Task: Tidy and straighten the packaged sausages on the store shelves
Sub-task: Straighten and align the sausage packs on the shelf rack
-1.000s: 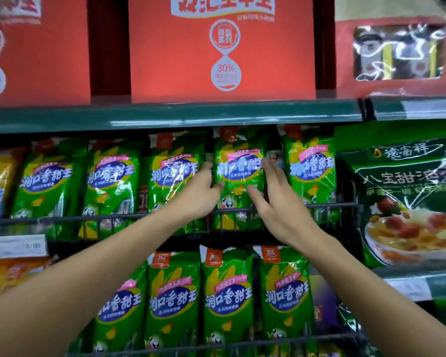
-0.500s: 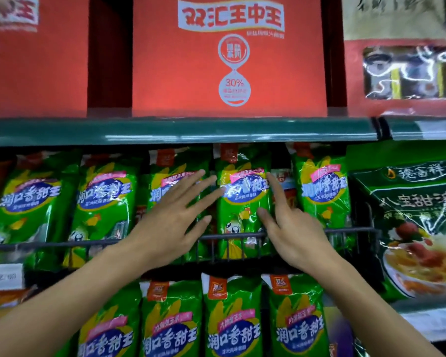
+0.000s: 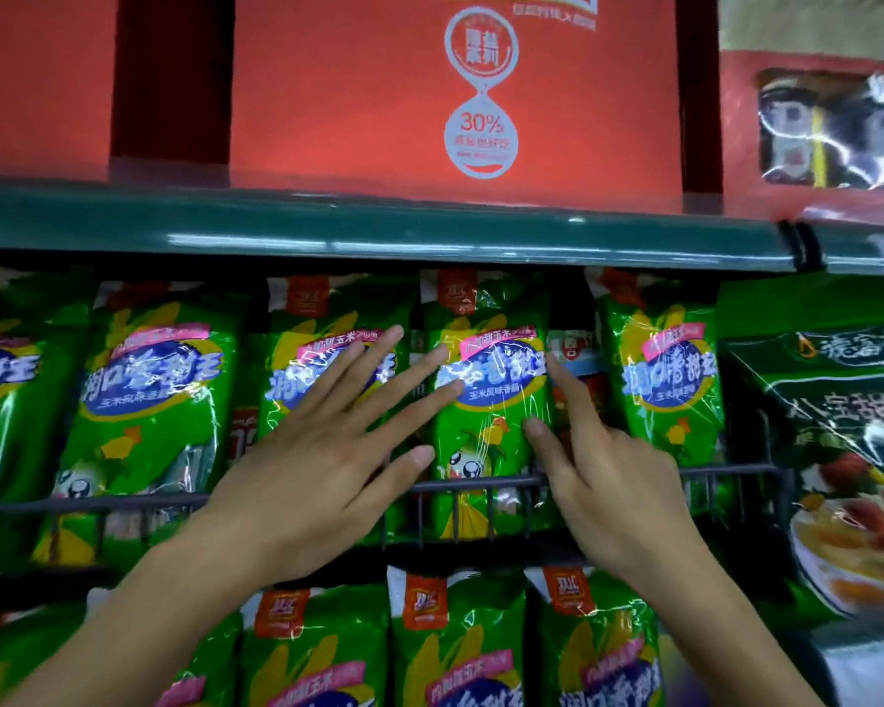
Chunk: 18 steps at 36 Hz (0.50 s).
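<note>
I see both hands up at the middle shelf's row of green sausage packs, which stand upright behind a wire rail (image 3: 481, 483). My left hand (image 3: 317, 472) is spread flat, fingers straight and released, lying over one pack (image 3: 322, 349) with its fingertips reaching the edge of the next pack (image 3: 488, 400). My right hand (image 3: 613, 482) touches that pack's right edge with extended fingers, grasping nothing. More green packs (image 3: 455, 645) fill the shelf below; a red box (image 3: 455, 94) sits above.
</note>
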Each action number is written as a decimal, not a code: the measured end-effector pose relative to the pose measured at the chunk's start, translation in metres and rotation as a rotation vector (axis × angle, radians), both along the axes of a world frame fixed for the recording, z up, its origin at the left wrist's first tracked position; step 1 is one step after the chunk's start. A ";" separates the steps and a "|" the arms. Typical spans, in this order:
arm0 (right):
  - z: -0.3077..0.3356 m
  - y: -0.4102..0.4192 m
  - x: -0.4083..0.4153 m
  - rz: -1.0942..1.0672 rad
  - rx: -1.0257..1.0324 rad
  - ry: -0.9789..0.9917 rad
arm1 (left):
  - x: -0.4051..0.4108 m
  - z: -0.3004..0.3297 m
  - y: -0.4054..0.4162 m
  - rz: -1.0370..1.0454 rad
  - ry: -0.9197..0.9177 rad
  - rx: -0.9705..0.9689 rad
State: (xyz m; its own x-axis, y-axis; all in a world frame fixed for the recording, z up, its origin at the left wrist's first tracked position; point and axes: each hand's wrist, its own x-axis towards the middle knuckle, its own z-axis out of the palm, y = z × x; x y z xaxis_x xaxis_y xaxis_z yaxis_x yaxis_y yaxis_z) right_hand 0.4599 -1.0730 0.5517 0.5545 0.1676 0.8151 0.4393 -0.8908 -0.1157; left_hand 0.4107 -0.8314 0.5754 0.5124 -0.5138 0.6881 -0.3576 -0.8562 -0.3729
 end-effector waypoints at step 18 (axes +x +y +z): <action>0.009 0.000 -0.003 -0.050 -0.064 0.138 | -0.001 0.002 0.001 -0.005 0.064 -0.032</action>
State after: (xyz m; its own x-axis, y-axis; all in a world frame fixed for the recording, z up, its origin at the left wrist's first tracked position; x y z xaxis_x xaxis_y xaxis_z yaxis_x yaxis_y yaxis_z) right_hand 0.4573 -1.0725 0.5608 0.6694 0.1863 0.7192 0.3783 -0.9186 -0.1141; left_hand 0.4097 -0.8307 0.5770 0.5534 -0.4947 0.6700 -0.3839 -0.8655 -0.3219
